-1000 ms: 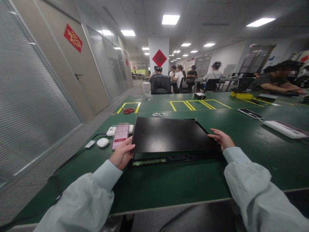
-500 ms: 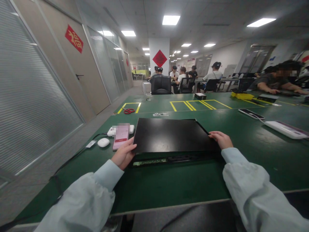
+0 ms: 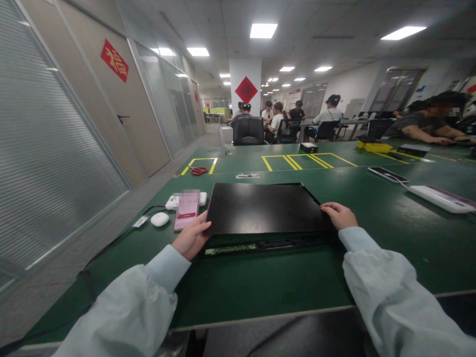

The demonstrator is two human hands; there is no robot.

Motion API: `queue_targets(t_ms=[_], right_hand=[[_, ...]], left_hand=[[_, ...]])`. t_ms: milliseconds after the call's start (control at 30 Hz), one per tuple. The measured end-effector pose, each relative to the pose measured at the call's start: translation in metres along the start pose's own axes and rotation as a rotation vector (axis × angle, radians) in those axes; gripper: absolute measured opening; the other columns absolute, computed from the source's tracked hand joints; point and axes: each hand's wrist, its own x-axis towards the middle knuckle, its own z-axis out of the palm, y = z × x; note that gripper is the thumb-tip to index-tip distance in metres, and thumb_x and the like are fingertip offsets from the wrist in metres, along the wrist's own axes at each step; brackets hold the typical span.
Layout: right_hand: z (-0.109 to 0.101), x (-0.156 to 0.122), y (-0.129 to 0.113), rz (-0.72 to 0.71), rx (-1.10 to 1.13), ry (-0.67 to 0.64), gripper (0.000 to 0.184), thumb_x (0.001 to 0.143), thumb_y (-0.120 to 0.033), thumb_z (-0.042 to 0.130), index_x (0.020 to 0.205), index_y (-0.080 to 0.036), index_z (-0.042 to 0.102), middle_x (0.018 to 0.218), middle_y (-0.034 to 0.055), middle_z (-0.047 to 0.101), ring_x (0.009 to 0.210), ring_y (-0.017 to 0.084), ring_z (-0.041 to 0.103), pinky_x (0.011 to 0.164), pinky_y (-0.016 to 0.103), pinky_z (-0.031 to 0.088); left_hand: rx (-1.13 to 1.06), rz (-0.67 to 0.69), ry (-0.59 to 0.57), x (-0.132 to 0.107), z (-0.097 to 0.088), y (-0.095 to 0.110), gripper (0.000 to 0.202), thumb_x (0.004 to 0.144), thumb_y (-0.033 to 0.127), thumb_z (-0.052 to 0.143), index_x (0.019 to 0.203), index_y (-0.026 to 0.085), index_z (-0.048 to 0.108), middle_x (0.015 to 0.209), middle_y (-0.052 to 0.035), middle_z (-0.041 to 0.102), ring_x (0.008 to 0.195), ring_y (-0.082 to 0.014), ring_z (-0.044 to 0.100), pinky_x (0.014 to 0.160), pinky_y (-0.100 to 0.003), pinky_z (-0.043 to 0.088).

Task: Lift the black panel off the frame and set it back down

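Observation:
A flat black display panel lies slightly raised over a dark frame on the green table. My left hand grips its near left corner, thumb on top and fingers at the side. At the right edge, the fingertips of my right hand pinch the panel. Below the panel's near edge, a strip of green circuit board shows inside the black frame. The panel hides most of this frame. A phone with a lit screen lies just beyond my left hand.
On the green table are a white round case, red scissors, a small clear packet, a dark phone and a white power strip. A black box stands at the far edge. People sit farther back.
My right hand has shifted very slightly left along with the panel's right edge. The panel and my left hand are almost unmoved.

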Motion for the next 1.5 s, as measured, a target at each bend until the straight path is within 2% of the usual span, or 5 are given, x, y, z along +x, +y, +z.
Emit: queue_targets(t_ms=[233,433,833,1500], right_hand=[[0.0,-0.001,-0.002,-0.094,-0.195,0.01,0.013,0.064,-0.031,0.062,0.069,-0.026,0.073,0.068,0.001,0.072,0.07,0.021,0.065,0.067,0.031,0.047],[0.001,0.0,-0.001,-0.156,-0.318,0.001,0.016,0.067,-0.027,0.059,0.074,-0.026,0.074,0.075,0.0023,0.074,0.076,0.022,0.067,0.071,0.033,0.048],[0.002,0.001,0.001,-0.168,-0.354,0.006,0.016,0.067,-0.026,0.059,0.073,-0.027,0.074,0.075,0.002,0.073,0.076,0.022,0.067,0.071,0.033,0.048],[0.002,0.006,0.01,-0.168,-0.414,0.005,0.016,0.069,-0.028,0.06,0.071,-0.029,0.075,0.072,0.0016,0.072,0.07,0.021,0.064,0.065,0.032,0.046]], left_hand=[[0.029,-0.013,0.018,-0.002,0.003,0.001,0.067,0.074,0.013,0.071,0.14,0.017,0.057,0.129,-0.0132,0.068,0.119,-0.03,0.063,0.1,-0.04,0.049],[0.043,-0.02,0.03,-0.002,0.004,0.001,0.068,0.075,0.014,0.071,0.141,0.019,0.056,0.128,-0.0121,0.069,0.12,-0.0301,0.062,0.101,-0.041,0.048],[0.058,-0.034,0.046,-0.002,0.004,0.001,0.061,0.074,0.013,0.071,0.134,0.019,0.062,0.126,-0.011,0.07,0.121,-0.0303,0.061,0.101,-0.04,0.048],[0.062,-0.048,0.016,-0.003,0.003,0.001,0.07,0.071,0.011,0.074,0.139,0.018,0.058,0.124,-0.0127,0.071,0.119,-0.0311,0.063,0.102,-0.042,0.048]])
